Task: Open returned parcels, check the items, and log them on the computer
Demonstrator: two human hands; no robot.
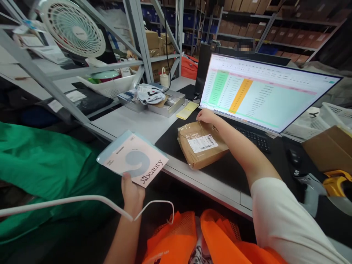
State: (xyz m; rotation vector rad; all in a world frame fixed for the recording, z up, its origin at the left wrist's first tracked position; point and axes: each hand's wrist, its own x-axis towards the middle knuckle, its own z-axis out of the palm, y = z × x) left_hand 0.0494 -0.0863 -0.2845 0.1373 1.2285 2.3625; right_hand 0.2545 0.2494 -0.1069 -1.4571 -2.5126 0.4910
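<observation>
My left hand grips a flat pink and light-blue packet by its near edge, thumb on top. It is printed "Sbeauty" and is held in front of the desk edge. My right hand is closed at the far edge of a brown paper parcel, its fingertips partly hidden. The parcel carries a white shipping label and lies on the black desk mat. Just beyond my right hand is a pad of yellow sticky notes.
A monitor with a spreadsheet stands behind the keyboard. A mouse, a tape dispenser and an open carton are at right. Metal trays, a fan and green cloth are at left. A white bent rod crosses below.
</observation>
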